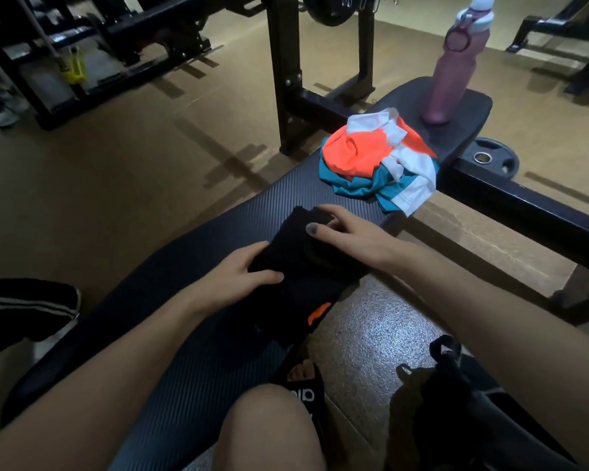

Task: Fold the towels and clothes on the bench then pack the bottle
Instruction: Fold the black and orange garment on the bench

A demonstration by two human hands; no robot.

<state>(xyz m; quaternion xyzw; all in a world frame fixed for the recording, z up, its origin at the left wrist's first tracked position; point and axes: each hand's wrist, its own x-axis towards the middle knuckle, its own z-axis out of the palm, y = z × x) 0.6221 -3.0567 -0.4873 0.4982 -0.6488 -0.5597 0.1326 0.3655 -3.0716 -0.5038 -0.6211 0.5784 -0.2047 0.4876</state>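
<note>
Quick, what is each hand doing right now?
Left hand: fingers curled round a fold of the black towel, holding it.
Right hand: fingers fairly straight, resting on the same towel, gripping nothing.

Black towel (296, 277) lies lengthwise on the dark ribbed bench (191, 253), partly folded – thick, layered at the far end, w/ a small orange tag near its right edge at the near end. Near end hangs slightly over the bench edge. Further along the bench sits a crumpled heap of clothes (378, 161) – orange, teal & white fabric, unfolded, one white-banded corner drooping over the right edge. At the far end of the bench stands a mauve bottle (454, 66), upright, pale lid w/ carry loop, apart from the clothes.
</note>
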